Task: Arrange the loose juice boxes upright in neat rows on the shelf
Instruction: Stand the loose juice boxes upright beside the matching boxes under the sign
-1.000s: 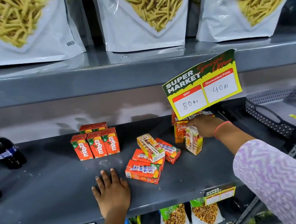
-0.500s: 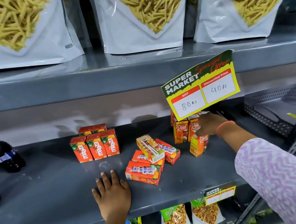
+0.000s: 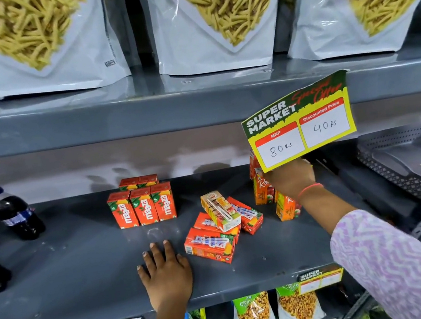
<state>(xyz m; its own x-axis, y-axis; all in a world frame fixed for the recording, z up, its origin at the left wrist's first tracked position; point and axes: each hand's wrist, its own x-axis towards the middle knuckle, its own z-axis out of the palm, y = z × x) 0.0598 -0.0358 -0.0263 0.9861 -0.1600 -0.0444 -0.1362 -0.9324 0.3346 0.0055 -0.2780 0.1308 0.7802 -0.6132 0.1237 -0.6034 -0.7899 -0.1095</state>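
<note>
Shop: price tag [image 3: 298,126], snack bags [image 3: 217,16].

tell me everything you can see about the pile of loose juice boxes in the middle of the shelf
The pile of loose juice boxes is about four small orange-red cartons lying flat, with one paler carton propped tilted on top, its wrapped straw facing up. It rests on the grey metal shelf, between the upright Maaza boxes and the Real cartons. Neither hand touches it.

Upper tier: three snack pouches [image 3: 215,19] standing side by side
Price sign [image 3: 298,123]: hanging tilted; 80 and 40
Left: cola bottle [image 3: 14,212]
Right: perforated tray [image 3: 402,160]
</note>
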